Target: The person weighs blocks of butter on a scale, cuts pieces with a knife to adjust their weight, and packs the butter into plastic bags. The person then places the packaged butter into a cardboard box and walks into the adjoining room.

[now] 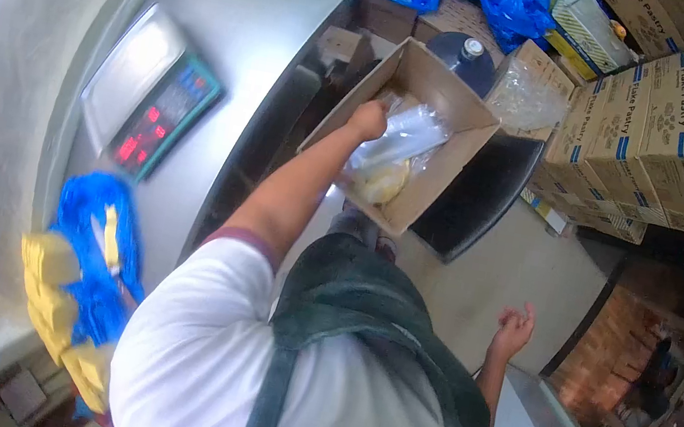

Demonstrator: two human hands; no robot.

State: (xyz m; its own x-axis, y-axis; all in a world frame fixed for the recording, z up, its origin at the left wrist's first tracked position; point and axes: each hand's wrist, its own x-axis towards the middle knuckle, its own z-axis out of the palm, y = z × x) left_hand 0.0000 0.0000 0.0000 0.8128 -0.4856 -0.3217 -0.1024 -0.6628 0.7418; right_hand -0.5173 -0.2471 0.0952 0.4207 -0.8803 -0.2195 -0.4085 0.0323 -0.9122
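Packs (50, 258) in yellow lie beside a blue bag (80, 202) at the left, near a scale (153, 93) with red digits on a metal table (266, 34). The left hand (369, 119), fingers curled, is at the clear plastic bags (416, 131) inside an open cardboard box (456, 149); I cannot tell whether it grasps one. The right hand (511, 332) is released, fingers loosely bent. Farther right stand stacked pastry boxes (643, 143).

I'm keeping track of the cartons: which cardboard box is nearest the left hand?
The open-topped box in the middle, holding clear plastic. The left hand is right at it; the stacked Flake Pastry boxes stand farther off, to the right.
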